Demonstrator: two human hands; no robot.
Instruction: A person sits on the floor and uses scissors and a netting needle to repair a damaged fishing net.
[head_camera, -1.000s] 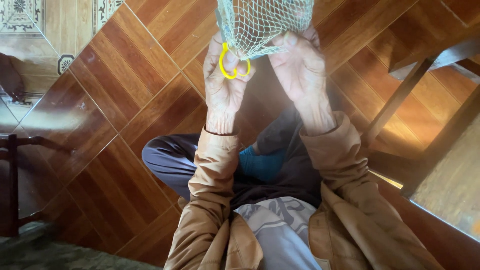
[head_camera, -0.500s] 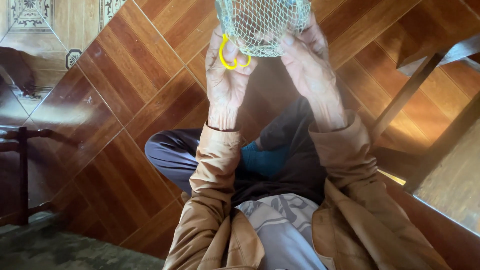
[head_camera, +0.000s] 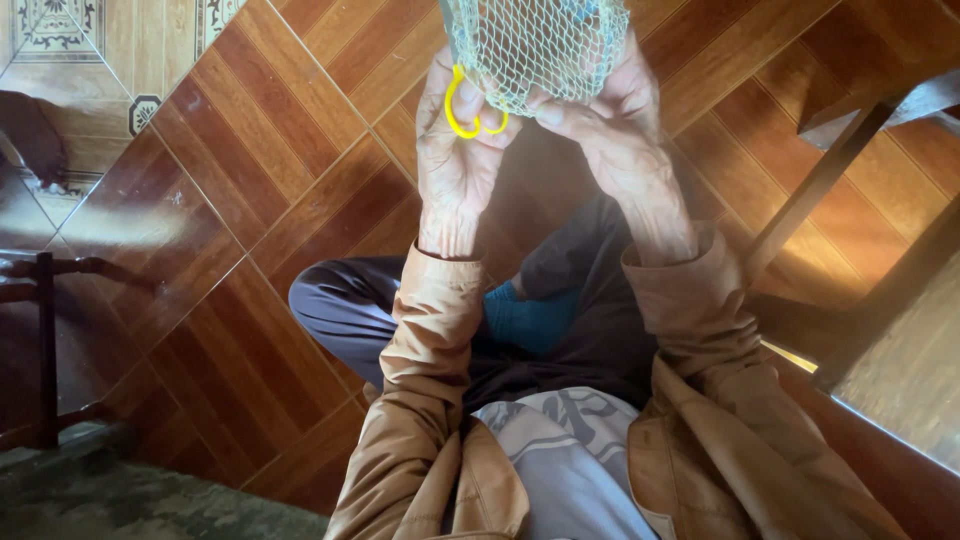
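Note:
Both hands are raised at the top of the head view, holding a pale green mesh net (head_camera: 540, 45) between them. My left hand (head_camera: 455, 160) grips the net's left edge, and a yellow loop of cord (head_camera: 462, 110) runs over its fingers. My right hand (head_camera: 615, 140) pinches the net's lower right part with fingers and thumb. The net's upper part runs out of the frame. Tan jacket sleeves (head_camera: 430, 330) cover both forearms.
I sit cross-legged on a brown wood-patterned tile floor (head_camera: 240, 230), with dark trousers and a blue sock (head_camera: 530, 320) below the hands. A wooden table leg (head_camera: 820, 180) stands at right. A dark wooden rail (head_camera: 45, 340) and a mat (head_camera: 130, 500) lie at left.
Both hands with the net have shifted slightly to the right and closer together. The grip on the net and the yellow loop is the same.

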